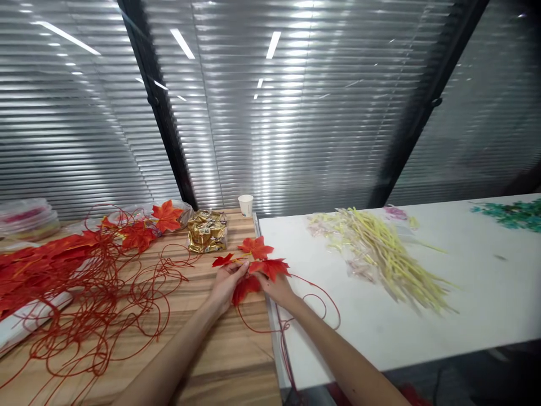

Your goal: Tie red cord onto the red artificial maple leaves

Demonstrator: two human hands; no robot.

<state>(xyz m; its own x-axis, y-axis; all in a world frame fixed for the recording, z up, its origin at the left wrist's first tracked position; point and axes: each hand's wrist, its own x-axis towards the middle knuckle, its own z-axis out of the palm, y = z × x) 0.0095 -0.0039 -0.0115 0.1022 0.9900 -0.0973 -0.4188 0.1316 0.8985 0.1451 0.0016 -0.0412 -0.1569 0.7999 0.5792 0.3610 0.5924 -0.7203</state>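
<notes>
Several red and orange artificial maple leaves (256,248) are bunched at the middle, over the edge of the wooden table. My left hand (228,282) has its fingers closed on the leaves from the left. On the right side of the bunch, my right hand (274,286) is closed on them too, its fingertips partly hidden under a leaf. A thin red cord (336,310) loops from the bunch onto the white table and hangs over its front edge. A tangle of red cords (97,310) lies left of my hands.
A pile of red leaves (46,262) is at the far left, near stacked plastic containers (27,220). Behind my hands are a gold wrapper (207,232) and a paper cup (245,206). Yellow stems (393,259) and green foliage (513,214) lie on the white table (473,304).
</notes>
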